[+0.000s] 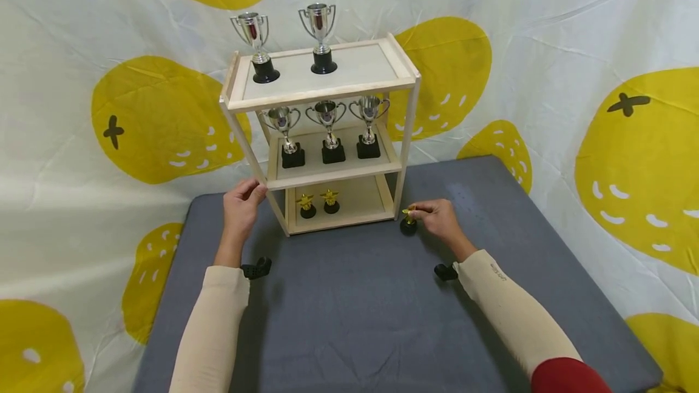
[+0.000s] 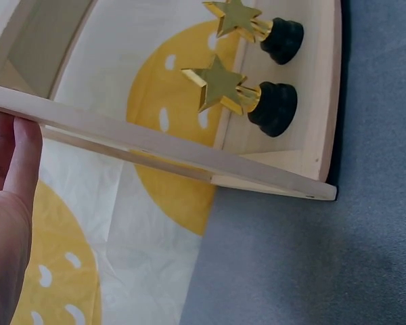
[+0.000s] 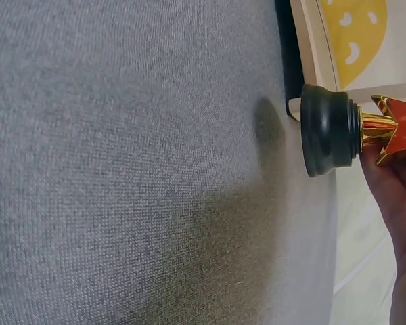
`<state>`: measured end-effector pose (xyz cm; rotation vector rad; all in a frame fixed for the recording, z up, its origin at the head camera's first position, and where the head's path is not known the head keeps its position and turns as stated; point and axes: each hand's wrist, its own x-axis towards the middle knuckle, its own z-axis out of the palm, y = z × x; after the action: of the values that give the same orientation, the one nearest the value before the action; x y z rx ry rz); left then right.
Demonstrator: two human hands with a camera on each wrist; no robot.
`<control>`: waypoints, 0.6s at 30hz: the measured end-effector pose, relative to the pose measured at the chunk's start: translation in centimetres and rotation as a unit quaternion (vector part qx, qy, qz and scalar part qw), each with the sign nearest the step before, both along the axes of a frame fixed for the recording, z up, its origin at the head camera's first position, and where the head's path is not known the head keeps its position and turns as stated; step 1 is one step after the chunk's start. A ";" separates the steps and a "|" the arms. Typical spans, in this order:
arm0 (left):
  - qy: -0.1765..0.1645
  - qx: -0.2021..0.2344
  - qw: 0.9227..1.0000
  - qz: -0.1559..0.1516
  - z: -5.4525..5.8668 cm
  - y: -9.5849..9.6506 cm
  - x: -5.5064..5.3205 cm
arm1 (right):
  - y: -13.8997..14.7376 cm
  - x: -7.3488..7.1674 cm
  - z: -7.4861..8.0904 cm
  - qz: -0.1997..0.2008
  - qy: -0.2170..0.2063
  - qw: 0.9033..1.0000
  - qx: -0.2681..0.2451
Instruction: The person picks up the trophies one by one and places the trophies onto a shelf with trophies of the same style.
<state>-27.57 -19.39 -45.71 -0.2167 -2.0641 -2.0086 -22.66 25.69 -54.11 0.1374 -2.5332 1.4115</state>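
My right hand [image 1: 438,218] pinches a small gold star trophy [image 1: 408,225] by its upper part, just off the shelf's front right corner. In the right wrist view its round black base [image 3: 327,130] hangs apart from its shadow on the cloth. At the other side, my left hand [image 1: 240,206] grips the left front post [image 2: 155,150] of a three-tier wooden shelf [image 1: 327,184], near the middle tier. Two more star trophies, one with a gold star [image 2: 218,84], stand upright at the left of the bottom tier.
Three silver cups, among them a middle one [image 1: 329,129], line the middle tier. Two others, one at left [image 1: 261,47] and one near the centre [image 1: 321,38], occupy the top. Grey cloth [image 1: 349,320] covers the table; a fruit-patterned curtain [image 1: 540,96] hangs behind.
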 end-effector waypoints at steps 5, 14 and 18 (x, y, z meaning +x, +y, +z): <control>-0.003 0.010 1.000 0.003 0.0 -0.1 0.1 | -0.4 0.2 0.0 0.010 0.007 1.000 -0.001; -0.010 -0.011 1.000 -0.006 0.1 0.3 0.2 | -0.8 0.6 -0.2 0.006 0.007 1.000 0.003; -0.008 -0.010 1.000 0.002 0.2 0.2 0.3 | -1.5 0.5 0.0 0.018 0.021 1.000 0.012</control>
<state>-27.29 -19.24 -45.48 -0.2005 -2.0949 -1.9940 -22.12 24.22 -54.06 0.2159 -2.5262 1.3765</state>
